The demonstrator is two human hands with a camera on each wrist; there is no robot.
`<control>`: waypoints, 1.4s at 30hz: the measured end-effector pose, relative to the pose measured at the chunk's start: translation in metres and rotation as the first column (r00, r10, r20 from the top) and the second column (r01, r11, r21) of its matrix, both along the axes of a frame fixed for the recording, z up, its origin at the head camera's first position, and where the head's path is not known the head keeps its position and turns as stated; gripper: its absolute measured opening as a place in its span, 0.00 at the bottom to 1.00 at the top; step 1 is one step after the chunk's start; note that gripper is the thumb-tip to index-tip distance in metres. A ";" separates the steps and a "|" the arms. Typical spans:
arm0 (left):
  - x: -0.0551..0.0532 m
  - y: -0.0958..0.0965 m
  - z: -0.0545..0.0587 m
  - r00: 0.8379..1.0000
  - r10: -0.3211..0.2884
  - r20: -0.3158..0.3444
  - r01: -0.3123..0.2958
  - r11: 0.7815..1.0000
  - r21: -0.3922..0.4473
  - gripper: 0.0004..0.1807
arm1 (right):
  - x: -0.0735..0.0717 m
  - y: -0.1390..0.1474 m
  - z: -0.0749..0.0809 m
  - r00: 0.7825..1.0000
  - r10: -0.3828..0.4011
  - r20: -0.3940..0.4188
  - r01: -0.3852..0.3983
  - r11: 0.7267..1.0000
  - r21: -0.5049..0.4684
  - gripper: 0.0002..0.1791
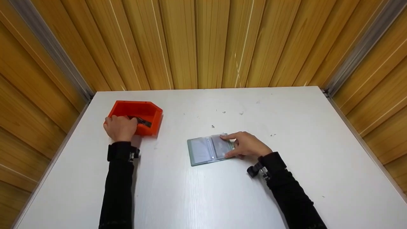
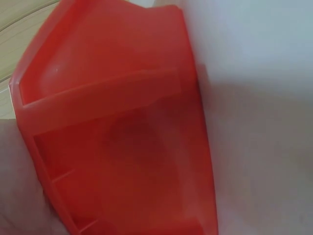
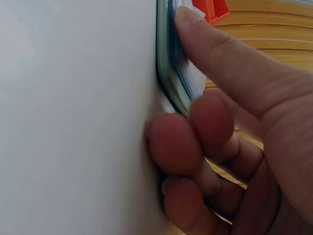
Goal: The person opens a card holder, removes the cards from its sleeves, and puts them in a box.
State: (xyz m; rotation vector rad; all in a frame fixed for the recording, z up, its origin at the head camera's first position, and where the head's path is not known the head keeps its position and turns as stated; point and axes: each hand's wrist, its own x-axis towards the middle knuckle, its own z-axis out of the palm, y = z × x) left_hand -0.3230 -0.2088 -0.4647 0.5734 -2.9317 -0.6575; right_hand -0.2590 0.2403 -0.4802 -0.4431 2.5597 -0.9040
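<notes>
My left hand (image 1: 120, 128) grips the near-left rim of an orange-red plastic bin (image 1: 155, 119), its fingers reaching over the edge. Inside the bin lies a dark object (image 1: 144, 122), partly hidden by that hand. In the left wrist view the bin's outer wall (image 2: 132, 161) fills most of the picture, with part of the hand at the left edge. Toward the middle of the table, a small card holder (image 1: 201, 151) with clear sleeves and a green cover lies open. My right hand (image 1: 249, 144) holds its right side, thumb and forefinger over the sleeves, other fingers curled by the edge.
Both things rest on a white table (image 1: 178, 197). Wood-patterned panels (image 1: 210, 44) stand behind it and at both sides. Several small dark marks (image 1: 224, 112) show on the tabletop beyond the card holder.
</notes>
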 end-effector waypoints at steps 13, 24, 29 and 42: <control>0.002 0.000 -0.001 0.999 -0.013 0.042 0.016 0.997 -0.073 0.30 | 0.003 -0.002 0.000 1.000 -0.007 -0.008 0.007 1.000 0.014 0.44; 0.000 0.001 0.000 0.997 -0.042 0.065 0.048 0.994 -0.102 0.35 | 0.002 0.000 0.000 0.999 0.023 -0.037 -0.022 0.999 0.033 0.44; -0.002 0.001 0.002 0.996 -0.029 0.082 0.034 0.998 -0.056 0.36 | 0.001 -0.001 0.001 0.999 0.022 -0.031 -0.021 0.999 0.032 0.44; 0.009 0.011 0.033 0.990 0.007 -0.138 -0.022 0.994 -0.104 0.29 | 0.000 -0.002 0.002 1.000 0.016 -0.024 -0.015 0.999 0.047 0.44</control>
